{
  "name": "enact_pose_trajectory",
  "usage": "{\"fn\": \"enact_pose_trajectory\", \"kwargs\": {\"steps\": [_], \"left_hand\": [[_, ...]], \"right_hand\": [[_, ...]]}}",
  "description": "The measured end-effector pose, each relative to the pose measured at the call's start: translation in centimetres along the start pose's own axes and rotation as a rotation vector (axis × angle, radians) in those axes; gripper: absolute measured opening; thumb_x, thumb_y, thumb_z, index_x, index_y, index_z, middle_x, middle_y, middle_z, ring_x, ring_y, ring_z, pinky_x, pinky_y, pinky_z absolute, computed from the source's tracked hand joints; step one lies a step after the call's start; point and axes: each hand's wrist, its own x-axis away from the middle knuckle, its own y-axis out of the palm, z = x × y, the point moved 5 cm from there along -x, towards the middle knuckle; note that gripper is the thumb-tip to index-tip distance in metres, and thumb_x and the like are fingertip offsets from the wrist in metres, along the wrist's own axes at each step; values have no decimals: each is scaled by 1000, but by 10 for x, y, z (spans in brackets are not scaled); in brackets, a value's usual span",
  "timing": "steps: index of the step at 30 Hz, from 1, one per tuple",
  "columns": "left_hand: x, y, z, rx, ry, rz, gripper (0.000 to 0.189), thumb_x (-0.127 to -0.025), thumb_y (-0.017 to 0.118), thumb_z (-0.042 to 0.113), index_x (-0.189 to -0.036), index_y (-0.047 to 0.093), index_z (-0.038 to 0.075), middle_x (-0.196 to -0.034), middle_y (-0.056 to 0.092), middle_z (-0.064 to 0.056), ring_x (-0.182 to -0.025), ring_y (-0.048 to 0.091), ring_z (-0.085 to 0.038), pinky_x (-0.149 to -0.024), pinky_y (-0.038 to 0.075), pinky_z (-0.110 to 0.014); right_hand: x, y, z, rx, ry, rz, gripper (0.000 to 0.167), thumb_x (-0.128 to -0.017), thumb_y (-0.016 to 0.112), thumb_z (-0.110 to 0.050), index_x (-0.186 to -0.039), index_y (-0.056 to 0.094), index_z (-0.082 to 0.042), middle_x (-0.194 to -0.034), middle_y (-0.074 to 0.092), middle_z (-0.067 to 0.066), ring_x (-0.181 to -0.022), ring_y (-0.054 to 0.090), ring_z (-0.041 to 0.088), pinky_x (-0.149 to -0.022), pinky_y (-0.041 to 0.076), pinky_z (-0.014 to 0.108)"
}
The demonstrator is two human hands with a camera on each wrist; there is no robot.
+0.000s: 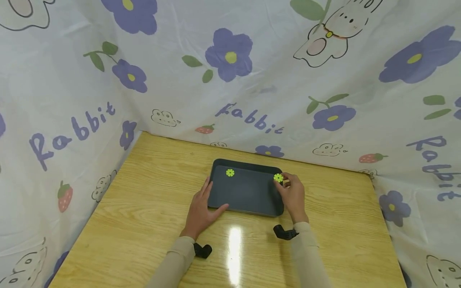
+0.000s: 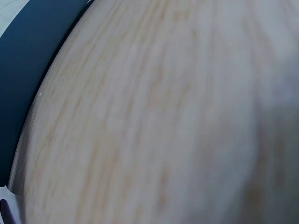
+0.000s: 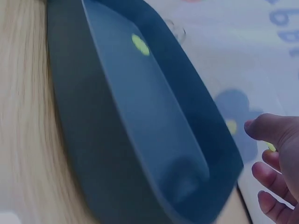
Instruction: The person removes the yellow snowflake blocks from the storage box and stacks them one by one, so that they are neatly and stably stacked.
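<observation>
A dark grey rectangular tray (image 1: 245,194) lies on the table. My left hand (image 1: 199,211) rests against its near left corner, fingers straight along the left side and thumb out along the near edge. Inside the tray, toward the back left, is a yellow-green notched disc (image 1: 230,173). A second such disc (image 1: 278,177) is pinched between the thumb and fingers of my right hand (image 1: 293,195), over the tray's right rim. In the right wrist view that hand (image 3: 282,154) mostly hides its disc (image 3: 270,146). The left wrist view shows the tray side (image 2: 32,70) but no fingers.
The wooden table (image 1: 144,216) extends around the tray on every side. A white cloth (image 1: 180,92) printed with flowers and rabbits hangs behind the table and along both sides. A black camera mount (image 1: 203,251) sits on the left wrist, another (image 1: 284,233) on the right.
</observation>
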Motion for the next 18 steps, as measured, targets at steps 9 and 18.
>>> {"fn": "enact_pose_trajectory", "kwargs": {"steps": [9, 18], "left_hand": [[-1, 3, -2, 5, -16, -15, 101, -90, 72, 63, -164, 30, 8, -174, 14, 3, -149, 36, -35, -121, 30, -60], [-1, 3, -1, -5, -25, -22, 101, -90, 72, 62, -164, 29, 9, -174, 13, 5, -149, 36, -36, -121, 30, -59]], "right_hand": [[15, -33, 47, 6, 140, 68, 40, -95, 78, -15, -128, 68, 5, -117, 65, 23, -89, 68, 32, -58, 47, 17], [31, -43, 74, 15, 249, 42, 41, -98, 74, -16, -130, 66, 6, -121, 62, 22, -97, 67, 35, -59, 49, 15]]}}
